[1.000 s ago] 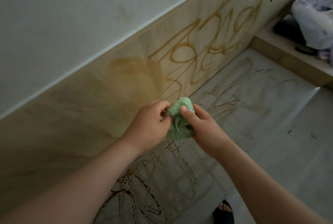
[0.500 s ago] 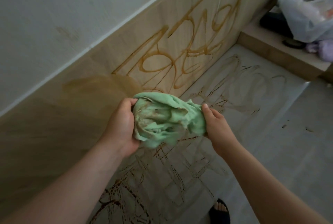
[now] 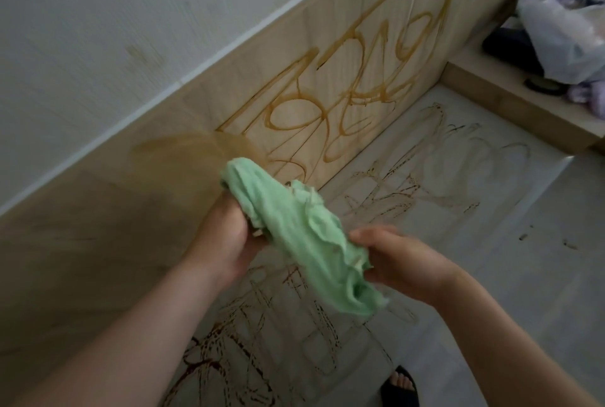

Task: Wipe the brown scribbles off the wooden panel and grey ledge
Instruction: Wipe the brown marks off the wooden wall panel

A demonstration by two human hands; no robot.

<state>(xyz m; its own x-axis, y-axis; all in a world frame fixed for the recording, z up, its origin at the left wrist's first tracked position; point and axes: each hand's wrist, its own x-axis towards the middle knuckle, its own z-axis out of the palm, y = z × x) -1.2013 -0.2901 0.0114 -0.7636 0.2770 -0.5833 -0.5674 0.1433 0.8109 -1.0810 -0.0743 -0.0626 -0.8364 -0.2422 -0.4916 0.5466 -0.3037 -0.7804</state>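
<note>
brown scribbles (image 3: 343, 102): loops and drips cover the far part of the wooden panel (image 3: 98, 243); darker scrawls run along the grey ledge (image 3: 491, 243) below your arms.
smear (image 3: 190, 151): a hazy brown patch on the panel, just left of the loops.
green cloth (image 3: 294, 233): stretched slantwise between your two hands, held up over the ledge near the foot of the panel.
left hand (image 3: 222, 243): your fingers curl round the cloth's upper end, which bunches over them.
right hand (image 3: 402, 262): slightly blurred; your thumb and fingers pinch the lower end, and a loose tail hangs past it.
plastic bag (image 3: 563, 30): sits on a wooden shelf (image 3: 510, 105) at far right.
foot (image 3: 401, 387): your toes in a dark sandal at the bottom edge.
</note>
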